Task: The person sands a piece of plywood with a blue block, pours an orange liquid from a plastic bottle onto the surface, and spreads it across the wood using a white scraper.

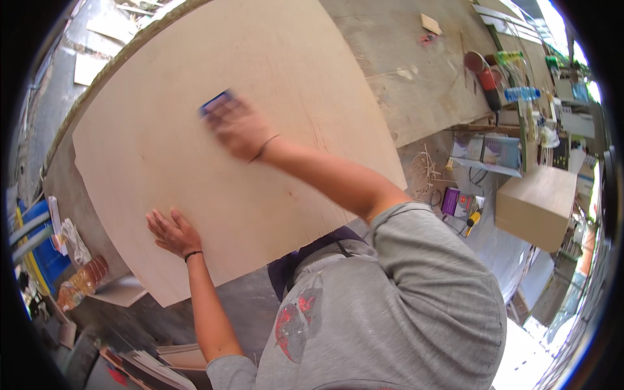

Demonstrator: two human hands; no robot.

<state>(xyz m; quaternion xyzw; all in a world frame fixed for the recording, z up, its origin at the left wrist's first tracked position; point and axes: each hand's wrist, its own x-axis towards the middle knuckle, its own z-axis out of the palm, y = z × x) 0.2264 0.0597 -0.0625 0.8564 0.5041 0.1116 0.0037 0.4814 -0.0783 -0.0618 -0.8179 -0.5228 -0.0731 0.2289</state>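
Observation:
A large pale plywood sheet [279, 84] lies flat on the worktable in front of me. My right hand [239, 128], smeared by motion, rests over a blue sanding block [216, 103] on the upper middle of the sheet. Only the block's blue far edge shows; fingers and palm cover the rest. Near the sheet's lower left edge, my left hand [174, 233] is open, palm down with fingers spread, pressing on the wood and holding nothing. Dark bands circle both wrists.
Beyond the sheet's right side, the worktable [390, 91] carries a small wood offcut [430, 25] and a red and black power tool [489, 88]. A clear blue bottle [522, 94] lies near it. A cardboard box [536, 207] stands at right. Another bottle [81, 284] lies at left.

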